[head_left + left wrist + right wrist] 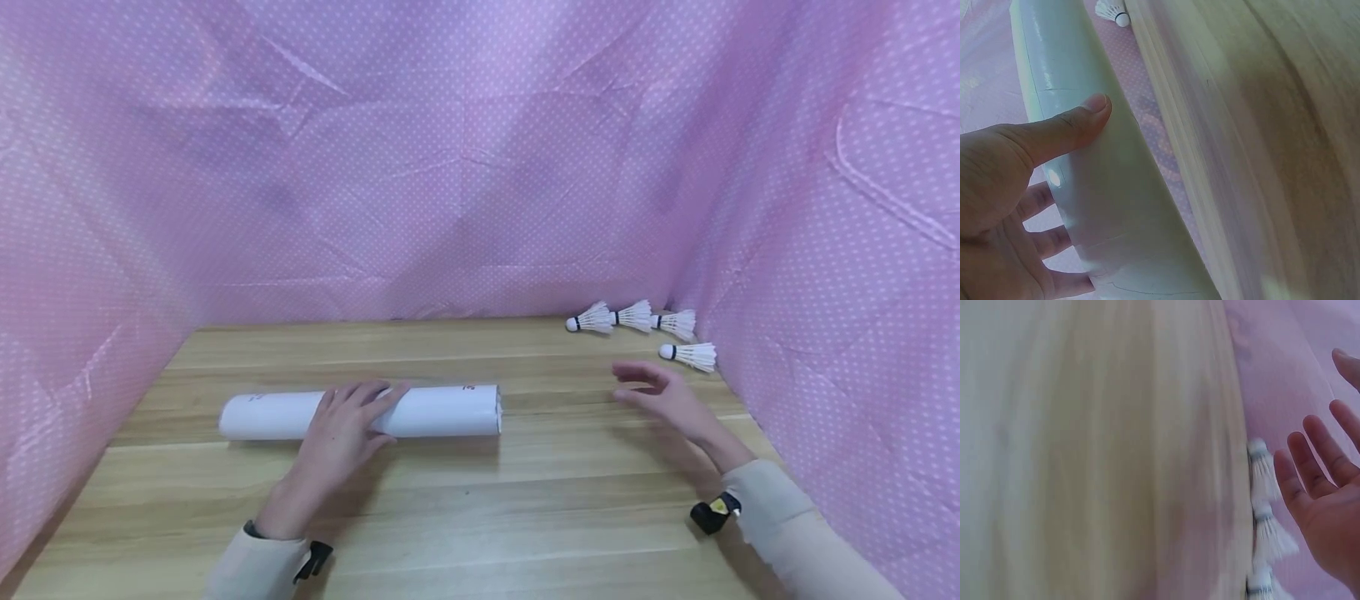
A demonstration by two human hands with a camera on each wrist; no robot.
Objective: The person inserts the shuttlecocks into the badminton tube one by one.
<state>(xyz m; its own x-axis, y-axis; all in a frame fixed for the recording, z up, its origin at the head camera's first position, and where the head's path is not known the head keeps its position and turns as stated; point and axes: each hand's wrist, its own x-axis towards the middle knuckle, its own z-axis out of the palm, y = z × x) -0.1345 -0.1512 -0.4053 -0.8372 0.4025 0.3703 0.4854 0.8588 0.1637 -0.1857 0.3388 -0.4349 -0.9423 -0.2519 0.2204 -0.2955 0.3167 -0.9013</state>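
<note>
A white shuttlecock tube (450, 412) lies sideways on the table, its right end facing the other hand. My left hand (341, 429) grips it near the middle; in the left wrist view the thumb lies across one side of the tube (1116, 206) and the fingers wrap the other. Off to the right, my right hand (678, 407) hovers over the wood with fingers loosely bent and nothing in them. Just beyond it lies one white feather shuttlecock (693, 357). Several more sit in a row at the back, among them the leftmost shuttlecock (592, 319).
The wooden table (465, 517) is bordered by pink dotted cloth (450, 167) at the back and both sides. The row of shuttlecocks lies close to the back right corner, near the cloth. A wrist camera (714, 512) sits below the right sleeve.
</note>
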